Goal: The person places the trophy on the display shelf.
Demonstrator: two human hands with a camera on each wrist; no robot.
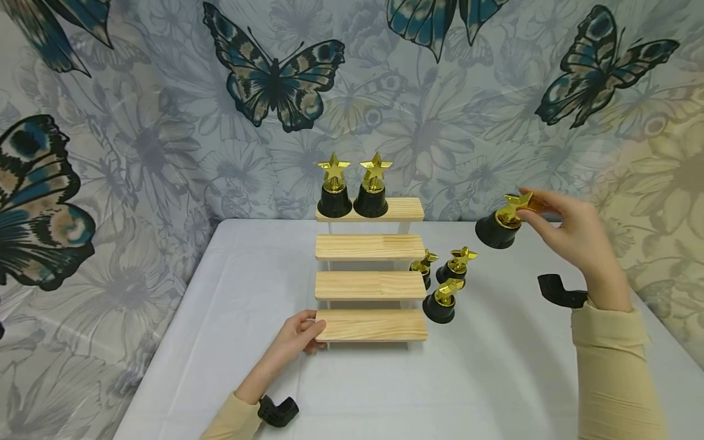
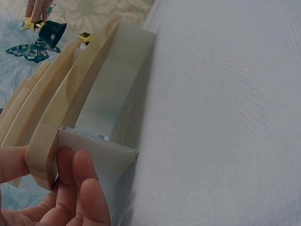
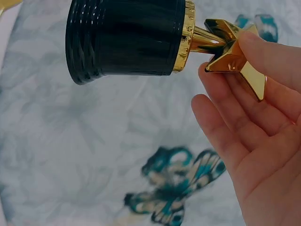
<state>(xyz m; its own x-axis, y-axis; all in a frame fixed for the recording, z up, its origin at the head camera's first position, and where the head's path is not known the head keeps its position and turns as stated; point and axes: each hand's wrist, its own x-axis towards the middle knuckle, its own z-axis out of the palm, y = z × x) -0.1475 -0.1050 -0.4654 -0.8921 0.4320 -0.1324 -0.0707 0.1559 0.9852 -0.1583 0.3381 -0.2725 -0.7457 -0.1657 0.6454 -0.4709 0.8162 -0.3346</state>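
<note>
A wooden four-step display stand (image 1: 371,326) stands mid-table. My left hand (image 1: 294,337) grips the left end of its lowest step; in the left wrist view the thumb and fingers of this hand (image 2: 70,188) pinch the board's end (image 2: 43,153). Raised at the right, my right hand (image 1: 577,235) holds a star trophy (image 1: 497,230) by its gold star, black base tilted down-left. In the right wrist view the hand (image 3: 263,108) pinches the star of the trophy (image 3: 127,37) between thumb and fingers. Two trophies (image 1: 333,198) (image 1: 371,198) stand upright on the top step.
Several more star trophies (image 1: 440,305) are on the white-covered table (image 1: 495,379) just right of the stand, one partly hidden behind its steps. Behind the table hangs a butterfly-patterned cloth (image 1: 440,122). Black wrist mounts (image 1: 561,292) stick out from both wrists.
</note>
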